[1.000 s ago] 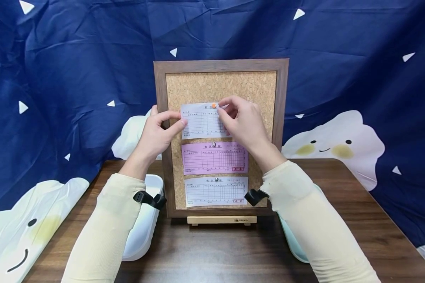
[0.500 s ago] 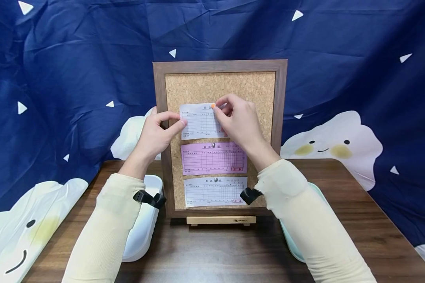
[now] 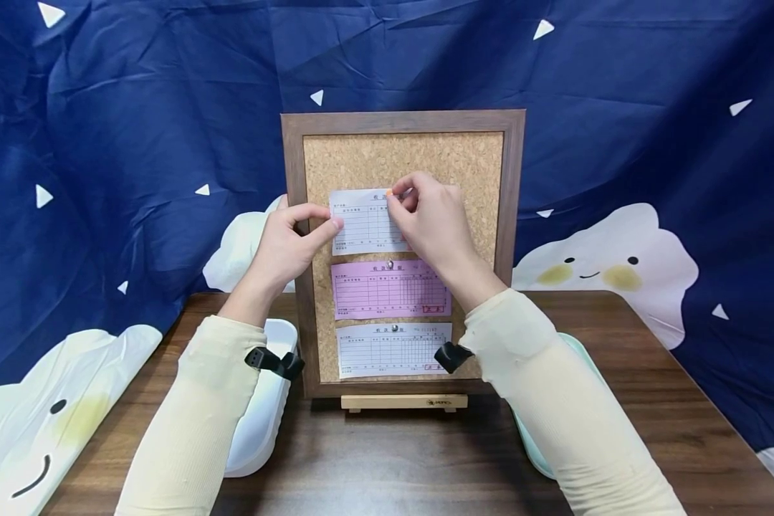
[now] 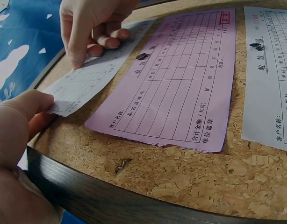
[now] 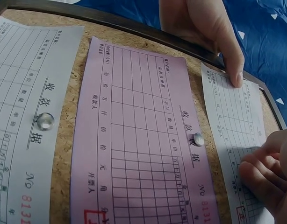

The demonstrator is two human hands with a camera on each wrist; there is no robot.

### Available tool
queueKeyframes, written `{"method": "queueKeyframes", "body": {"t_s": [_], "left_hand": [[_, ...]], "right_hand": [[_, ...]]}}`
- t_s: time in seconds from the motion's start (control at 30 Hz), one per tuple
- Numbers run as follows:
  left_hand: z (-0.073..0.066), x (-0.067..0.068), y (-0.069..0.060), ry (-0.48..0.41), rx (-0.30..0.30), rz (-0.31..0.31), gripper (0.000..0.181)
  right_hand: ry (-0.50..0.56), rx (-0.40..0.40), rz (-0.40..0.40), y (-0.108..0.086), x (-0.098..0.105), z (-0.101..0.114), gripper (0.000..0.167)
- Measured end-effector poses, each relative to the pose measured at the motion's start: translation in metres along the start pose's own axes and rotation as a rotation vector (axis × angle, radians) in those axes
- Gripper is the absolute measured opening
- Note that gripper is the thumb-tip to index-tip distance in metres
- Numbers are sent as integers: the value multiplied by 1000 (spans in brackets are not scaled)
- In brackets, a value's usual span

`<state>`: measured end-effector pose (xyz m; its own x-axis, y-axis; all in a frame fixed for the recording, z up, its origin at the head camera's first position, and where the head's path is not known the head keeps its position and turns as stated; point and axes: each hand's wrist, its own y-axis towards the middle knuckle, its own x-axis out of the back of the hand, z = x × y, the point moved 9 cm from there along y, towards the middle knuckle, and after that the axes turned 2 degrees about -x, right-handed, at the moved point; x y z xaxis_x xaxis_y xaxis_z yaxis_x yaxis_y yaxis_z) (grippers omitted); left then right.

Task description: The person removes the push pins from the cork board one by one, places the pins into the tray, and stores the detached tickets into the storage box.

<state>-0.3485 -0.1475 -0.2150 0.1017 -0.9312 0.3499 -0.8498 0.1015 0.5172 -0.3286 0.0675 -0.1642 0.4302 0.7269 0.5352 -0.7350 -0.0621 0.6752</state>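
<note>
While the right hand (image 3: 438,222) pinches the orange pin (image 3: 390,192) at the top edge of the uppermost white slip (image 3: 356,231), the left hand (image 3: 287,240) holds that slip's left edge between thumb and forefinger. The slip lies over the corkboard (image 3: 403,159), above the pink slip (image 3: 368,292) and the lower white slip (image 3: 368,351), each fixed by a single round-headed pin. Whether the orange pin's point has entered the cork cannot be told, since fingertips cover it. Should it be seated only shallowly, the slip would probably drop once both hands let go. A sideways pull by the left hand during pressing could tear the paper at the hole or set it askew to the slips below. In the left wrist view the held edge appears slightly raised from the cork, so uneven tension is a fair concern. Excess force could tip the board backward, its lower frame being borne on a narrow wooden ledge (image 3: 387,402); any support behind is hidden. The right hand's bent lower fingers, close to the slip's face, might crease it. A slanted push could make the pin escape the pinch and fall toward the table (image 3: 374,473).
</note>
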Motion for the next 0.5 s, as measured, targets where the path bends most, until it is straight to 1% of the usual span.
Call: {"method": "queueKeyframes", "body": {"t_s": [0.23, 0.5], "left_hand": [[1, 1, -1, 5, 12, -4, 22], [0, -2, -3, -18, 15, 7, 21]], "right_hand": [[-60, 37, -13, 0, 0, 7, 15], [-57, 10, 10, 2, 0, 5, 15]]}}
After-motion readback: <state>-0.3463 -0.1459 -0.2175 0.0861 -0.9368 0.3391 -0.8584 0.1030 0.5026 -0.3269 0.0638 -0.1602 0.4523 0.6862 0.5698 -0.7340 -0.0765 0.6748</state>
